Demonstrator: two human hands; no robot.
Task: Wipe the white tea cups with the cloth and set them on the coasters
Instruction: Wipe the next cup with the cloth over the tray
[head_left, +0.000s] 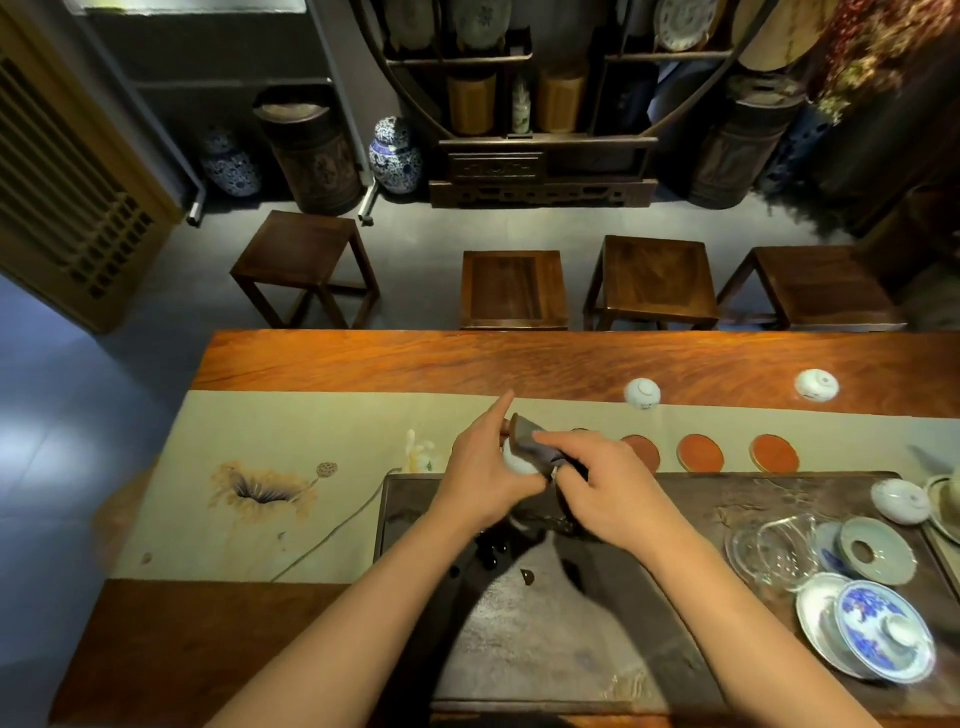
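At frame centre my left hand (480, 475) curls around a white tea cup (519, 461), index finger pointing outward, while my right hand (597, 483) pinches the dark cloth (540, 441) against it; red coasters (700, 452) sit right.

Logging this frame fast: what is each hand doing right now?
Left hand: holds a white tea cup, index finger straight.
Right hand: presses the dark cloth onto the cup.
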